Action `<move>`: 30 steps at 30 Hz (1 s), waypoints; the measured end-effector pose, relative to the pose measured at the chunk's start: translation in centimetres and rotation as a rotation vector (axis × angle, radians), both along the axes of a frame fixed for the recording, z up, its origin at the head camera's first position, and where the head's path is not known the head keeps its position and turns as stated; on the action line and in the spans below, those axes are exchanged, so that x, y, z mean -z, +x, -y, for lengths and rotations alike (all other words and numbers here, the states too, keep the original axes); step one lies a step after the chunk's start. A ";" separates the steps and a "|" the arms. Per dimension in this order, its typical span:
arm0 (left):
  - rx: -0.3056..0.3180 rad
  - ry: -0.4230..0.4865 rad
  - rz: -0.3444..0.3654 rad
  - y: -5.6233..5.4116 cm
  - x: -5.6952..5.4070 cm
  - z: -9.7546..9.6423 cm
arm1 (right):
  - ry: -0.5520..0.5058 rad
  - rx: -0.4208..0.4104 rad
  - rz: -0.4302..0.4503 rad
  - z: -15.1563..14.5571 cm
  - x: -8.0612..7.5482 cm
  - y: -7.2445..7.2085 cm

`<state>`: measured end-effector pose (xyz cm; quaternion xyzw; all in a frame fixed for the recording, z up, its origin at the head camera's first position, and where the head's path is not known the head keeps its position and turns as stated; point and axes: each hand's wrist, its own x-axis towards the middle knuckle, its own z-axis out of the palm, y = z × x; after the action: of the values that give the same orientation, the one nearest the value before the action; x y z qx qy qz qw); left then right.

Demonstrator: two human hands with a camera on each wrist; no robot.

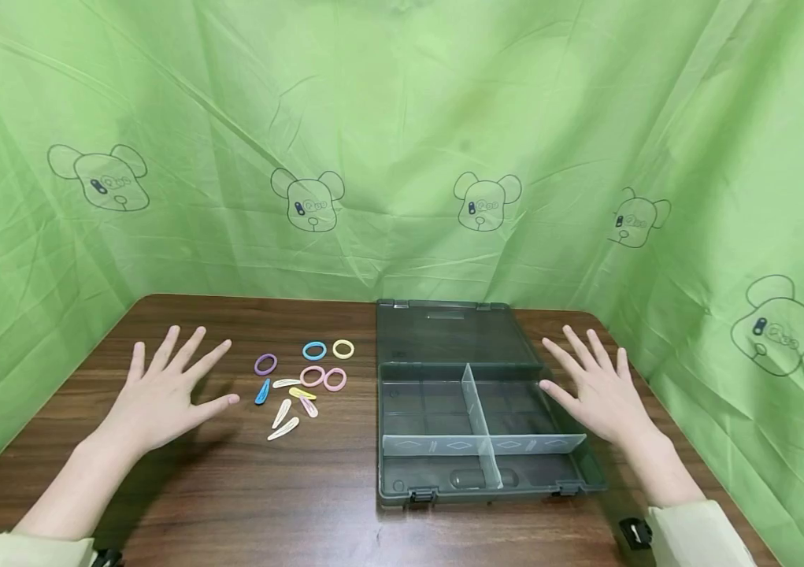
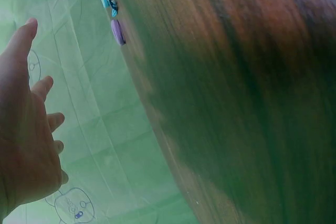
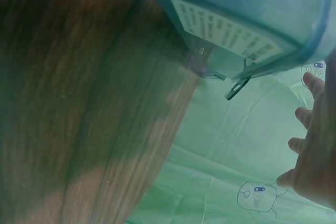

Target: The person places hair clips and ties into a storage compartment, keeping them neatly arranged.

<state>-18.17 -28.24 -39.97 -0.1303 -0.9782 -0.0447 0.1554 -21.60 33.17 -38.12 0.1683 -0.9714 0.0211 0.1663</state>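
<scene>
My left hand (image 1: 164,394) hovers with spread fingers on the left side, holding nothing. Just right of it lie small hair ties: a purple one (image 1: 265,373), a blue one (image 1: 305,351), a yellow one (image 1: 334,349) and two pink ones. Several snap hair clips lie below them, among them a blue clip (image 1: 263,392), a yellow clip (image 1: 302,393) and a cream clip (image 1: 283,428). My right hand (image 1: 603,394), fingers also spread and holding nothing, is beside the right edge of a dark see-through box (image 1: 382,441), overlapping it in the head view.
The box stands open, lid (image 1: 458,339) laid back, with clear dividers (image 1: 437,446) crossing inside and latches (image 1: 423,495) at the front. A label (image 3: 226,30) shows on its side. Green curtain (image 1: 402,118) with printed bear heads surrounds the brown wooden table (image 1: 267,504).
</scene>
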 end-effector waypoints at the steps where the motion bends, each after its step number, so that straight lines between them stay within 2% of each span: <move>1: -0.001 0.000 0.002 0.0 0.0 0.0 | -0.001 -0.001 0.000 0.0 0.1 0.0; 18: -0.006 -0.008 0.004 -0.6 -0.6 -0.6 | -0.028 -0.014 -0.020 -0.4 0.0 -0.1; 26: 0.023 -0.004 -0.012 -1.1 -0.9 -0.6 | -0.045 -0.017 -0.021 -0.8 -0.1 -0.8; 30: 0.048 -0.004 -0.014 -1.6 -0.9 -0.6 | -0.076 -0.030 0.011 -0.9 0.0 -1.3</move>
<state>-19.73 -27.64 -39.05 -0.1545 -0.9737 -0.0458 0.1609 -22.89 34.11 -38.13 0.1764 -0.9681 0.0615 0.1668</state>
